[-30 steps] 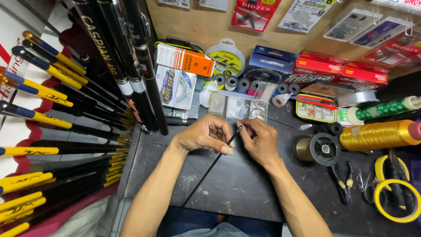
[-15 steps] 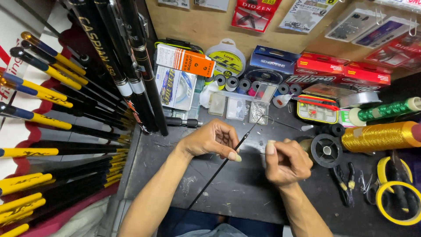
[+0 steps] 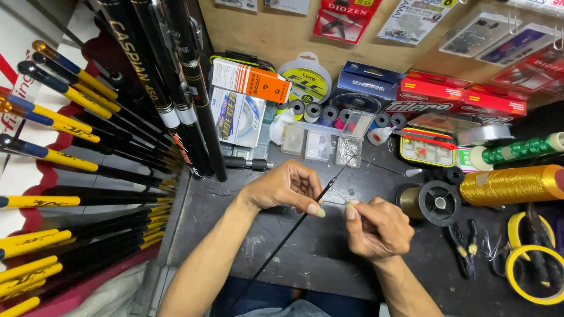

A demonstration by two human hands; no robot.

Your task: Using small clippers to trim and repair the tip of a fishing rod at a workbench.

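Observation:
My left hand [image 3: 286, 189] pinches a thin black rod tip section [image 3: 294, 230] that slants from the lower middle of the bench up toward a small guide ring at its far end. My right hand [image 3: 377, 228] is just right of it, fingers closed on a fine, barely visible thread stretched toward the rod. Both hands hover over the dark workbench [image 3: 223, 217]. A black spool [image 3: 439, 203] lies just right of my right hand.
Black and yellow fishing rods [image 3: 88, 135] fill the left side. Line boxes and spools [image 3: 305, 88] crowd the back, with small clear parts boxes [image 3: 320, 144]. A gold thread cone [image 3: 508, 185], green thread spool [image 3: 517, 149], pliers [image 3: 464, 243] and yellow tape rolls [image 3: 534, 270] lie right.
My right hand has drawn away from the left, down and to the right, pulling the thread out from the rod. The left hand has stayed on the rod.

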